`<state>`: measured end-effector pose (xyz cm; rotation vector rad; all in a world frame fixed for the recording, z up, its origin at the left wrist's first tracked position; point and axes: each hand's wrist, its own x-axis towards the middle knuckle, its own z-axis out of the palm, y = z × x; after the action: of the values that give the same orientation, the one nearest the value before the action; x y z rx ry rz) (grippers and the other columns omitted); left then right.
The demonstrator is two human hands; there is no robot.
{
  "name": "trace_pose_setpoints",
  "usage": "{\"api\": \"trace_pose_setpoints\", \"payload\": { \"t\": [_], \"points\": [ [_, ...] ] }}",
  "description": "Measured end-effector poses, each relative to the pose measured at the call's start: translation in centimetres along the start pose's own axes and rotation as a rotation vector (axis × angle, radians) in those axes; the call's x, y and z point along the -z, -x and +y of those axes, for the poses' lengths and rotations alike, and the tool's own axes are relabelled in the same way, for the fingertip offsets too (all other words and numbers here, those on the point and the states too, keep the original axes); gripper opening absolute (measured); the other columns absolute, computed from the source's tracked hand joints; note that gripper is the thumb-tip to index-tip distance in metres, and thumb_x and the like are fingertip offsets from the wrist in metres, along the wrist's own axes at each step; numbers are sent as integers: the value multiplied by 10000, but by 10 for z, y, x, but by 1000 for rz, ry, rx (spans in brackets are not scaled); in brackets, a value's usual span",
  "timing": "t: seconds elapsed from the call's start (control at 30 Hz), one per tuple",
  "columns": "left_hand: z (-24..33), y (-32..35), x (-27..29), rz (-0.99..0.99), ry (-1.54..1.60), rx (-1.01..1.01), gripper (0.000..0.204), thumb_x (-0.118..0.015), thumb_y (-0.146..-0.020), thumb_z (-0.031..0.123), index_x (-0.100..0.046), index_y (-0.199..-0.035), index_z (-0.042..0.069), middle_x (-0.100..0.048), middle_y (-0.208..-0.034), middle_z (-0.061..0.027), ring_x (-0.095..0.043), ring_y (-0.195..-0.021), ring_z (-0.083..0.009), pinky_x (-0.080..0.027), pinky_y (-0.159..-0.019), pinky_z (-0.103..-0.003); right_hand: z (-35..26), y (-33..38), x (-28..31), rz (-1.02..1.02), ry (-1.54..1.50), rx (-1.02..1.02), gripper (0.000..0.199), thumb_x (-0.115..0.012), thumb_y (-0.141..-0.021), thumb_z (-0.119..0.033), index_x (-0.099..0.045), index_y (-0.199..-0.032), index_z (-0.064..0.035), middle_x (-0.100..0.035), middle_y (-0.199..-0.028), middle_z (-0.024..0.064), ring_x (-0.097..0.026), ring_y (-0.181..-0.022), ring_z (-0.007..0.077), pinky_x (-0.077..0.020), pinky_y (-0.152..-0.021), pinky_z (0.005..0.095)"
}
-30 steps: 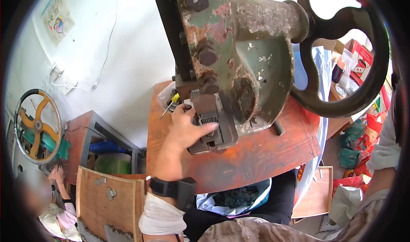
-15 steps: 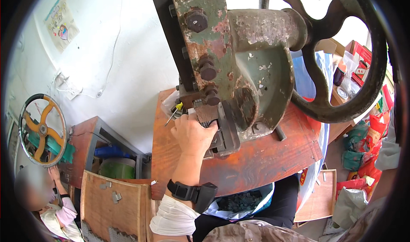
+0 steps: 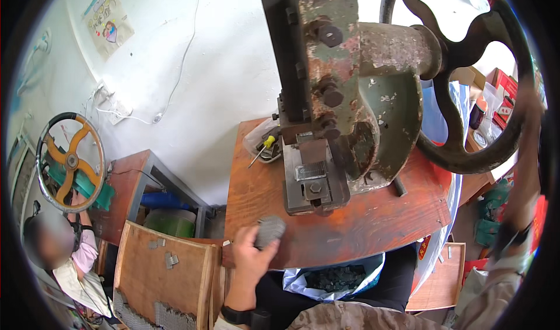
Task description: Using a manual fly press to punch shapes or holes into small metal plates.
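Note:
My left hand [image 3: 251, 257] is closed round a grey metal piece with a ridged face [image 3: 271, 231], its fingers and thumb pinching the edges. It is near the front edge of the wooden table, below the press. The green, worn hand press [image 3: 332, 67] stands on the table. In its die [image 3: 315, 193] lies a small grey rectangular piece with fine teeth [image 3: 310, 171]. At the far right my right hand [image 3: 528, 105] overlaps the rim of the large dark handwheel [image 3: 446, 117]. Blur hides its fingers, so its grip cannot be made out.
A yellow-handled screwdriver [image 3: 263, 149] rests on a clear plastic tub behind the die. Dark metal bits fill a bag [image 3: 335, 277] at my lap. A wooden tray [image 3: 160, 271] at left holds grey pieces. Another person [image 3: 79, 254] sits by a second handwheel [image 3: 71, 161].
My left hand has drawn back from the die toward me and now shows the ridged metal piece. My right hand has come into view at the handwheel. The whole view has shifted.

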<state>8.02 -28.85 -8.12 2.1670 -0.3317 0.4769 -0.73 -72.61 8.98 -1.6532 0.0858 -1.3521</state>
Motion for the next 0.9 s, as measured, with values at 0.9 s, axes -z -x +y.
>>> {"api": "trace_pose_setpoints", "payload": {
  "t": [0.9],
  "points": [
    [40, 24, -28, -296, 1725, 849, 617, -442, -870, 650, -557, -983, 55, -469, -740, -39, -417, -687, -175, -354, -624, -306, 93, 181, -112, -894, 136, 143, 287, -753, -727, -181, -677, -960, -29, -631, -1016, 129, -573, -978, 332, -484, -857, 415]
  ]
}}
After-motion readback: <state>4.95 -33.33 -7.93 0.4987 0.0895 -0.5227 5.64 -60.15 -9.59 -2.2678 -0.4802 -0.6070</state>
